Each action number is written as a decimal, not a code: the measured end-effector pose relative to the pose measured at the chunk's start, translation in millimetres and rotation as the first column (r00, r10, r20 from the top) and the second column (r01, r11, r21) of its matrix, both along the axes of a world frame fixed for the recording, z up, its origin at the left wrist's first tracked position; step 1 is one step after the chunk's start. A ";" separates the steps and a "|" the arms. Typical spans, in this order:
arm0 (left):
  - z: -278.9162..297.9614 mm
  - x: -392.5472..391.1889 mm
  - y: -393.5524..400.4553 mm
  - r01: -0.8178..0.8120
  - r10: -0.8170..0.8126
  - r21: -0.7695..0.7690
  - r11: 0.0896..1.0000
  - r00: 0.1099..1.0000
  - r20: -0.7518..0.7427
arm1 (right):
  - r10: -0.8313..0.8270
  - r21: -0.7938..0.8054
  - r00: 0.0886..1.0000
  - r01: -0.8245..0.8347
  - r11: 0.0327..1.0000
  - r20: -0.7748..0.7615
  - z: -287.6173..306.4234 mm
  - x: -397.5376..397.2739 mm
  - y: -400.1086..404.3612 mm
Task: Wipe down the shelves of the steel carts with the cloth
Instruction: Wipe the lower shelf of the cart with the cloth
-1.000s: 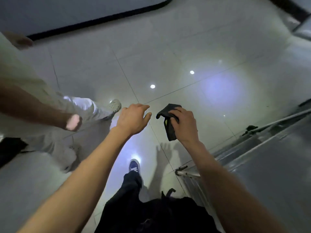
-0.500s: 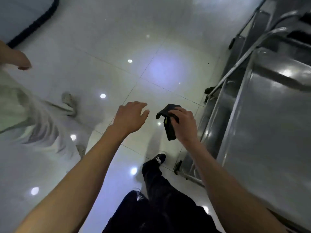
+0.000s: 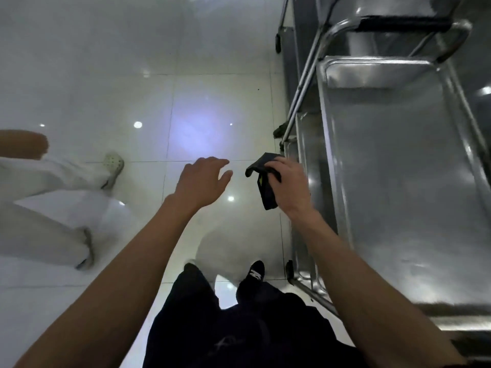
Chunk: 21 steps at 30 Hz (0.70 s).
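My right hand (image 3: 289, 185) grips a dark folded cloth (image 3: 265, 181) in the air, just left of the near steel cart (image 3: 398, 181). The cloth hangs down from my fingers beside the cart's left rim. The cart's top shelf is a shiny tray with a raised edge, and a lower shelf (image 3: 308, 166) shows under it. My left hand (image 3: 203, 179) floats over the floor left of the cloth, fingers spread and loose, holding nothing.
A second steel cart (image 3: 398, 25) with a black-wrapped handle stands beyond the first. Another person in pale trousers (image 3: 47, 187) and light shoes stands on the left. Glossy white floor tiles (image 3: 159, 75) lie ahead. My dark trousers and shoes show below.
My view has swung right, bringing the steel carts into full sight on the right. The other person has shifted further to the left. Both hands keep the same pose, cloth still held.
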<state>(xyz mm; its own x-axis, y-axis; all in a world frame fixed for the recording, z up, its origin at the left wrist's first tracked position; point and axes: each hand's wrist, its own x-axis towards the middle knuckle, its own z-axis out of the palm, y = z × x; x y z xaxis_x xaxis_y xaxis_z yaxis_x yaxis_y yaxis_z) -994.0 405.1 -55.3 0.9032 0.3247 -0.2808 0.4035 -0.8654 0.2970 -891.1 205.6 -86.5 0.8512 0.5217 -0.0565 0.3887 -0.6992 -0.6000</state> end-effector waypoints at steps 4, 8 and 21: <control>-7.8 44.5 38.3 0.112 -0.113 -0.023 0.993 0.993 -0.028 | -0.124 0.019 0.992 0.124 0.992 0.017 -11.1 20.7 20.0; -14.8 84.4 86.4 0.262 -0.263 -0.028 0.965 0.964 -0.030 | -0.297 0.008 0.955 0.297 0.955 0.007 -19.6 35.9 50.2; -35.5 213.4 141.4 0.695 -0.701 -0.090 0.713 0.707 -0.091 | -0.731 -0.107 0.678 0.723 0.683 -0.081 -55.2 35.5 115.0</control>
